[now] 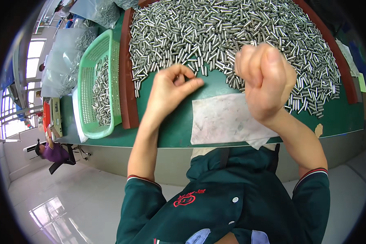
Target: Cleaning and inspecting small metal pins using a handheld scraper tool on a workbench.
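While the heap of small metal pins [232,36] fills the upper frame, left hand [173,87] pinches fingertips together at its near edge; right hand [264,77] fisted, contents hidden. Pins likely stiff, light, slippery, rolling; best pinched mid-length.

One head-worn fisheye camera looks steeply down from close above onto the green table [179,130], its far side at the top edge; straight lines bow toward the rim.
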Available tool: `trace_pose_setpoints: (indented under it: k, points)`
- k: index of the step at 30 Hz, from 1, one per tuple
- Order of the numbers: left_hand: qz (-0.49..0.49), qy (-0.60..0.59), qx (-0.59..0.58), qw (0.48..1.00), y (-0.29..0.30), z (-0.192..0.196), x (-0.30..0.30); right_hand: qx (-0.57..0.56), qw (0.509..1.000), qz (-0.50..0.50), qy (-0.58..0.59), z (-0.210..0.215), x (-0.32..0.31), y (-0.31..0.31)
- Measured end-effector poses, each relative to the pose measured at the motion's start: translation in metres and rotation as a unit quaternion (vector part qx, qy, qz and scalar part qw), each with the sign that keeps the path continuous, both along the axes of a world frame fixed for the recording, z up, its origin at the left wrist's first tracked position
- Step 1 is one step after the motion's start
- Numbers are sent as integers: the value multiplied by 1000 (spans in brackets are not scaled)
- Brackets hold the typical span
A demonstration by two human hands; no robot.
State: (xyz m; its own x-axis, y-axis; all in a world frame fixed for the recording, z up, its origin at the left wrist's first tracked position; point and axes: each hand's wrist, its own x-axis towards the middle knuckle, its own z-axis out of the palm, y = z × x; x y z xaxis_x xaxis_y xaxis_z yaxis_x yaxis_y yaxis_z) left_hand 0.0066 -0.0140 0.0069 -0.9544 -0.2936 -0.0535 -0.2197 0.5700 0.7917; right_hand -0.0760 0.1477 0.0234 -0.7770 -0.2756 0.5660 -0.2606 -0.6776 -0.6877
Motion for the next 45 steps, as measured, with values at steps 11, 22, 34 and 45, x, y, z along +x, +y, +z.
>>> trace_pose_setpoints:
  k: [11,22,34,45]
  points:
    - [37,19,-182,982,13,-1,-1,14,993,71,-98,-7,4,-1]
    - [31,48,420,906,-5,-3,7,15,984,94,-149,0,2,2]
    - [-11,21,522,853,-5,-8,5,76,984,69,-147,2,4,0]
    - [-10,16,490,872,-3,-8,5,35,979,109,-169,1,1,1]
